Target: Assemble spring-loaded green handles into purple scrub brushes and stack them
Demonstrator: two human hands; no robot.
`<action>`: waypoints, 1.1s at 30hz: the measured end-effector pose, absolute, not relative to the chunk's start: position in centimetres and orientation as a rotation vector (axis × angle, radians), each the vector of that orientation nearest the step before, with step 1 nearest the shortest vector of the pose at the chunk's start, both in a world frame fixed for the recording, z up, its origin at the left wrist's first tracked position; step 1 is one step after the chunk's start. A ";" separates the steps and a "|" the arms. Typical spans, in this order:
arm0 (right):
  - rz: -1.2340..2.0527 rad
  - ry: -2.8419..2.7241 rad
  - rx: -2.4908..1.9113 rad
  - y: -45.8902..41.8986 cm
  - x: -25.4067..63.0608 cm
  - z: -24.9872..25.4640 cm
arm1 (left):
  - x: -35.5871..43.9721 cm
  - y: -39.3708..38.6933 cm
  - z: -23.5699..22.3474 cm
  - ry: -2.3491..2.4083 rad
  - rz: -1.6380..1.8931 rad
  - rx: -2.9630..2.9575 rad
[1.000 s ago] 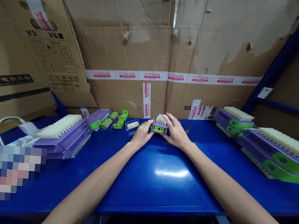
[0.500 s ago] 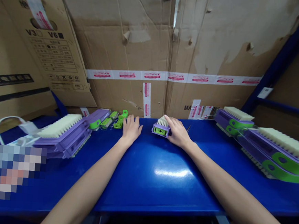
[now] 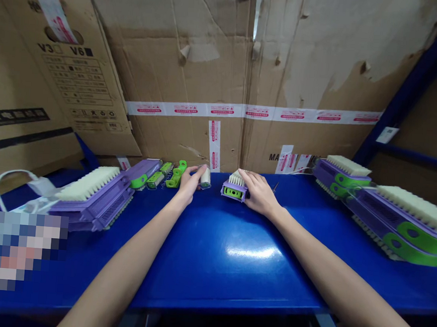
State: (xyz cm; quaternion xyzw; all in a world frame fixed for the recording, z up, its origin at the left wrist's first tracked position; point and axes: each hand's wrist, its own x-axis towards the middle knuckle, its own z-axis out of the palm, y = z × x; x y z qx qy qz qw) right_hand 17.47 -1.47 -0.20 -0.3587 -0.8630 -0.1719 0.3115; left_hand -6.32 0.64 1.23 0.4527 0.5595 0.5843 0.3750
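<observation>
My left hand (image 3: 188, 184) pinches a small whitish piece (image 3: 205, 178) with a greenish end, held just above or on the blue tabletop; its exact kind is not clear. My right hand (image 3: 260, 193) is wrapped round the right side of a purple bristled block (image 3: 233, 191), which has pale bristles on top and a green slotted insert in its near end. To the left of my left hand lie bright green plastic brackets (image 3: 175, 175) and small green-and-clear blocks (image 3: 155, 179).
Purple bristled units stand at the left (image 3: 87, 198) and at the right (image 3: 403, 218). A white plug with cable (image 3: 41, 186) is at far left. Cardboard (image 3: 187, 80) walls the back of the blue table (image 3: 210, 263); a blue post (image 3: 401, 92) rises at right.
My left hand has turned and closed, and a small whitish piece now shows at its fingertips. My right hand and the bristled block have barely shifted.
</observation>
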 end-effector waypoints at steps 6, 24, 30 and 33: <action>-0.472 -2.293 -0.961 -1.4 17.5 -0.2 | -6.5 0.5 1.8 1.285 1.334 0.896; -0.560 -2.300 -1.011 -1.7 17.4 -0.1 | -7.1 -1.1 1.9 2.355 0.964 2.252; -0.627 -2.315 -1.074 -1.8 17.2 -0.1 | -6.5 -1.7 2.4 2.304 1.114 2.283; -0.677 -2.315 -1.153 -1.9 16.9 -0.2 | -5.0 -2.4 3.0 2.185 1.269 2.125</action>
